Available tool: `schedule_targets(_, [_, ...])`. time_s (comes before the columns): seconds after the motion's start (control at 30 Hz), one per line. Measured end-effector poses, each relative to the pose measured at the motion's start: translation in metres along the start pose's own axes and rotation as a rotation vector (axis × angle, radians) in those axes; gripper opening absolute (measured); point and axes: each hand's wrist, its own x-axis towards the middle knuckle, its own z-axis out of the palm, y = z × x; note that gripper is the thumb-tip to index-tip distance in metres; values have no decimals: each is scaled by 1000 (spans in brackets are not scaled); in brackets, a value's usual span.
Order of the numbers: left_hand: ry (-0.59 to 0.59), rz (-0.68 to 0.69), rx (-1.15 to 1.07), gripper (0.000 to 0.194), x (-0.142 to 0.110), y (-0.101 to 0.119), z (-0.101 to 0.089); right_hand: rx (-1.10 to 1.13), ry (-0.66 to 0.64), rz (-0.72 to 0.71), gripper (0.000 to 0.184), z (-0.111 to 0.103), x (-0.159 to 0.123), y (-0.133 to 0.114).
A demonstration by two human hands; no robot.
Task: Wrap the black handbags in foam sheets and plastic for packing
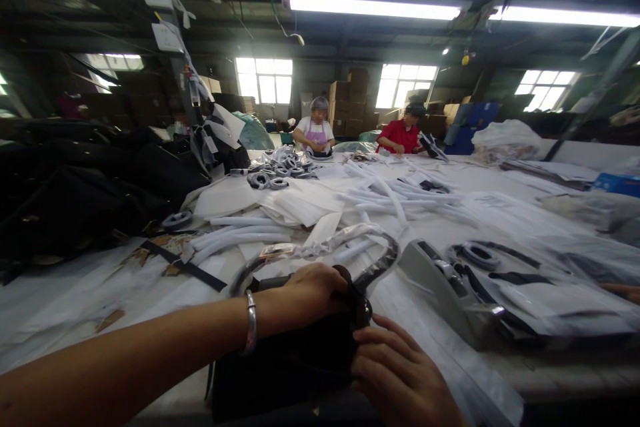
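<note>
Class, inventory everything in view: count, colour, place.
Bag: one, black, near edge.
Handle: one, dark, above bag.
Table: one, white, beneath.
Tubes: many, white, centre.
Sheets: several, white, centre.
Coiled straps: several, grey, centre back.
Heap: one, black, left.
Boxy item: one, grey, right.
Plastic bundle: one, whitish, far right.
Cardboard boxes: several, brown, back.
Windows: at least four, white, back.
Ceiling lights: three, white, overhead.
Person: one, white top, across table.
Second person: one, red top, further right.
Another person's hand: one, right edge.
Bangle: one, silver, left wrist.
Left hand: one, bare, on bag.
Right hand: one, bare, bag's right side.
</note>
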Motion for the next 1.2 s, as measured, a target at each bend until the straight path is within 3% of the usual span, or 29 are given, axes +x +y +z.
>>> schedule_targets(0.23, [-70, -20, 199, 18, 11, 10, -4, 3, 5, 0, 7, 0, 2, -1])
schedule_targets(0.47, [-188, 76, 348, 12, 32, 19, 2, -6, 35, -9, 6, 4, 4, 1])
schedule_targets(0.63, [-172, -14, 393, 14, 40, 16, 10, -13, 57, -9, 7, 5, 4, 3])
schedule_targets(0.77, [-183, -40, 414, 22, 36, 18, 5, -33, 76, -47, 6, 5, 5, 5])
schedule_targets(0.93, [-243, -33, 404, 4, 36, 21, 1, -64, 57, -111, 8, 1, 7, 7])
schedule_targets(1.07, [-170, -71, 376, 5, 40, 20, 7, -90, 67, -107, 10, 0, 5, 9])
schedule_targets(1.2, [-65, -42, 351, 15, 27, 21, 8, -87, 65, -100, 9, 2, 1, 9])
